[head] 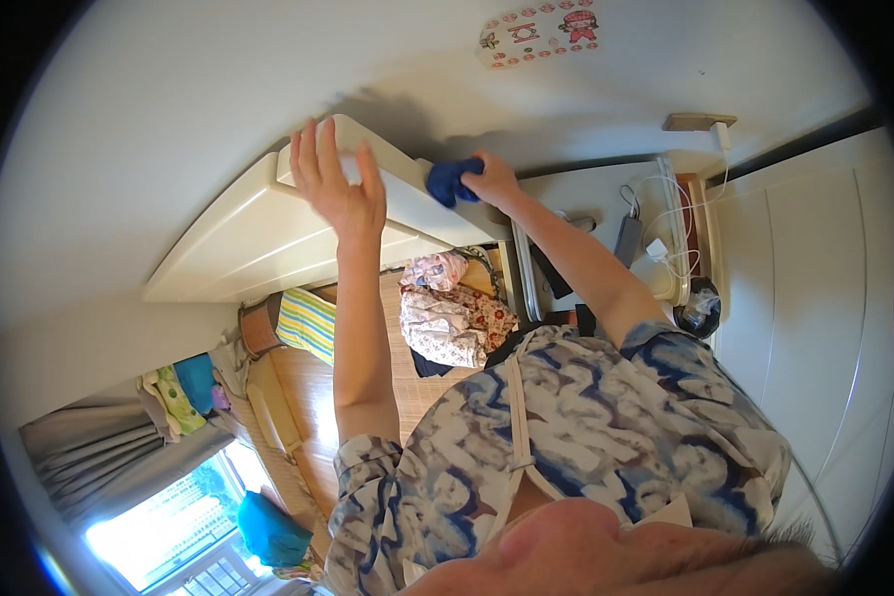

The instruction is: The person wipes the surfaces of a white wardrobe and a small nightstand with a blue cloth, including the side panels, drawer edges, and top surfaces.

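My right hand [494, 181] grips a crumpled dark blue cloth [449, 183] against the right end of a cream headboard [406, 190], close to the wall. My left hand [339, 182] is raised with its fingers spread and holds nothing. It is in front of the headboard's top edge; whether the palm touches it, I cannot tell. Below my arms, floral clothes [447, 324] lie in a heap on the bed's woven mat [384, 320].
Right of the headboard stands a bedside cabinet [600, 186] with a grey power adapter [627, 242], a white charger [657, 249] and loose cables. One cable runs to a wall socket [699, 122]. Panelled white doors [804, 298] border the right. A striped cloth [305, 324] lies left.
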Demonstrator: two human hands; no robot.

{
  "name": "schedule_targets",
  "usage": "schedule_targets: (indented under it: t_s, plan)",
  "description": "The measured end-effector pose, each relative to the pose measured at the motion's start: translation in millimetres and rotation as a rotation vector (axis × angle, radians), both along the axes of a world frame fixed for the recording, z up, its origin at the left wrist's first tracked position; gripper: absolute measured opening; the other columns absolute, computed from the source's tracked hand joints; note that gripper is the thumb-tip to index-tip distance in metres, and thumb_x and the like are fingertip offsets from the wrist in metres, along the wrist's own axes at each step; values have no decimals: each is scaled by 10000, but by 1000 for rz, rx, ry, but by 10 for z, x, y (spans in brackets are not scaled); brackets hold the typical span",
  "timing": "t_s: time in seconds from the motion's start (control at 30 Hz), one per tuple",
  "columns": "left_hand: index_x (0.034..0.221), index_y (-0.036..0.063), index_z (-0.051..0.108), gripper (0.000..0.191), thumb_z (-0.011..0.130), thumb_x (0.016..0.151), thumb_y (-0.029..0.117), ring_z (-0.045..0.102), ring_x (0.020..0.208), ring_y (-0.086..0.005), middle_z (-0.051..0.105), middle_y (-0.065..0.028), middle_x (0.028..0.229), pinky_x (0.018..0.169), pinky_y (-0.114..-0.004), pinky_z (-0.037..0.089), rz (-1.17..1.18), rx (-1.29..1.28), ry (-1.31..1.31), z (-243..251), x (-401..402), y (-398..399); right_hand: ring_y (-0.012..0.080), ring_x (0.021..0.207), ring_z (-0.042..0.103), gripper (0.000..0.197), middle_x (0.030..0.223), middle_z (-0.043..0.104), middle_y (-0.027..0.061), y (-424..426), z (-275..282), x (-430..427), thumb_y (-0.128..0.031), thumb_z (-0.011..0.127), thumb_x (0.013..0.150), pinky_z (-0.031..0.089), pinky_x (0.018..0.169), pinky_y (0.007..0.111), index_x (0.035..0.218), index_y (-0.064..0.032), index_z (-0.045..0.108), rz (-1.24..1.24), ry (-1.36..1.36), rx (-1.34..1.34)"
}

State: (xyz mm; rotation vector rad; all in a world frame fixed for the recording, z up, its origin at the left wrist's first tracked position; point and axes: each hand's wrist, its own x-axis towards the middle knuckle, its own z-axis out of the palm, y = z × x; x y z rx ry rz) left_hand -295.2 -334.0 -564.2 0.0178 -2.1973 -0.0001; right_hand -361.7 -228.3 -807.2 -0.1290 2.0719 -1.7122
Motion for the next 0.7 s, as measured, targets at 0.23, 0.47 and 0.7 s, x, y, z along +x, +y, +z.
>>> schedule_targets:
  t_s: [0.23,0.47,0.7]
  plan:
    - [1097,98,674,323,567,841,261,498,1135,-303,541,-161,1266,1067,-486,194,164,-239,140,-398,-429,-423,256,785,675,423,826,684,168,-510,672,-237,-231,690,780,527,712,324,1142,-32,602,110,467,-492]
    - [1012,112,687,269,541,800,189,513,1024,-271,564,-127,1150,986,-441,271,123,-307,166,-497,-654,-601,388,826,645,299,880,663,230,-618,-447,-390,-262,659,792,511,755,449,951,-9,640,281,193,-19]
    - [987,121,696,265,542,775,159,521,1004,-270,572,-113,1109,964,-434,296,96,-255,168,-596,-739,-633,393,796,645,294,876,656,249,-647,-1605,-243,-275,588,838,510,680,499,917,5,631,341,280,388]
